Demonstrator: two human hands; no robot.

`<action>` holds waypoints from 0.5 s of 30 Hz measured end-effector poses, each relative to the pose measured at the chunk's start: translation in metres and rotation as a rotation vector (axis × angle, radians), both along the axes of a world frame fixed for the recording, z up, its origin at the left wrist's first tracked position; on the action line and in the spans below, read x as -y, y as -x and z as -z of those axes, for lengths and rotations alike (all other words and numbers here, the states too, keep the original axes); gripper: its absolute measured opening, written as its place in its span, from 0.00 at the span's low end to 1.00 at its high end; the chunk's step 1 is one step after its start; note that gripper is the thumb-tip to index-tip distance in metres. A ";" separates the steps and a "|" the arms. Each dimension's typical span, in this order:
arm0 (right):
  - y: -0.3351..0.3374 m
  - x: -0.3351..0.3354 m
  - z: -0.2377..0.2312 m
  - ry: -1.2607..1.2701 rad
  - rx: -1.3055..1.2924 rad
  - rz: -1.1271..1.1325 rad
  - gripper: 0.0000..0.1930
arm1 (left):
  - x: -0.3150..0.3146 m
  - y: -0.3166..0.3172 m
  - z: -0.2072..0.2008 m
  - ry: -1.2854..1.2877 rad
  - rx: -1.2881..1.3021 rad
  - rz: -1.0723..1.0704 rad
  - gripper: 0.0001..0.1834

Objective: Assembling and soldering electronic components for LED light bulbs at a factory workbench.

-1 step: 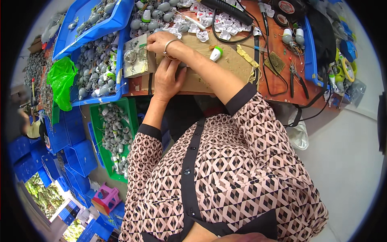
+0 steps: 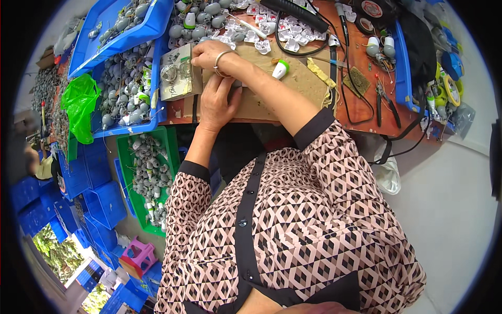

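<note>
My right hand [image 2: 210, 54], with a bangle at the wrist, reaches across to the box [image 2: 181, 92]. Its fingers are bent together at the box's upper right edge, close to the wire on top; what they pinch is hidden. My left hand [image 2: 219, 102] is closed just below the right wrist, its fingers curled in front of the box's right side. A bit of something grey shows past its thumb, too little to name. Both hands are over a sheet of brown cardboard [image 2: 308, 93]. A green and white bulb-shaped piece [image 2: 281, 69] lies to the right of my right forearm.
Blue bins [image 2: 157, 99] of grey bulb-shaped parts stand at the left, with a green crate [image 2: 123, 172] lower down. White plastic pieces [image 2: 295, 36] lie at the back. A black cable [image 2: 342, 97], pliers [image 2: 387, 102] and a sponge [image 2: 356, 81] are at the right.
My right hand and forearm have shifted very slightly to the right. The left hand stays in place.
</note>
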State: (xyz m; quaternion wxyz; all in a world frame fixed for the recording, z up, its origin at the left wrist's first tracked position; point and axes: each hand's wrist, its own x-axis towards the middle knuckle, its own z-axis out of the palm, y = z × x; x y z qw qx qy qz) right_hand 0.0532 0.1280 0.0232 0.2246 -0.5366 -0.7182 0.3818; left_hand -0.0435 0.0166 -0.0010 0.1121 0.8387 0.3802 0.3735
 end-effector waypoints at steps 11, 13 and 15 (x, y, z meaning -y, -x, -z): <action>-0.135 0.081 -0.023 -0.475 0.230 0.019 0.07 | 0.005 0.019 0.002 0.017 -0.018 0.002 0.23; -0.155 0.109 -0.006 -0.516 0.298 -0.028 0.08 | 0.007 0.022 0.006 0.023 -0.019 -0.004 0.23; -0.155 0.127 0.005 -0.555 0.368 -0.068 0.10 | 0.006 0.026 0.011 0.024 -0.022 0.009 0.23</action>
